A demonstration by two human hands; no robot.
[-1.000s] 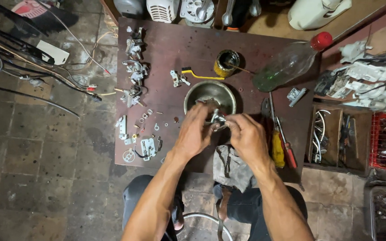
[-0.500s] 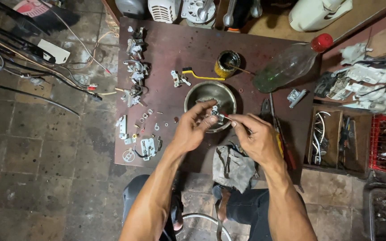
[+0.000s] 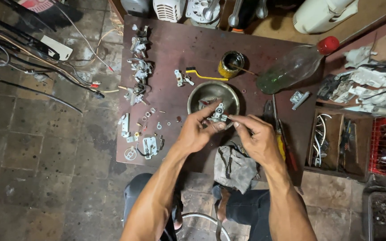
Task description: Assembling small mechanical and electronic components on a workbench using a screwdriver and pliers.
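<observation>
— Two hands, what do they hold?
— Left hand (image 3: 196, 132) fingers pinch a small metal carburetor part (image 3: 218, 114). Right hand (image 3: 255, 138) fingertips squeeze its side, just above the steel bowl (image 3: 200, 93).

bowl (image 3: 214, 94) on table (image 3: 255, 58), bottle (image 3: 293, 68) right

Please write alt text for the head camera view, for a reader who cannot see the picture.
Seen from above, a person's left hand and right hand together hold a small metal part over a metal bowl on a dark red table. Around lie more small metal parts, a yellow tin, a green-tinted bottle and a grey rag.
</observation>
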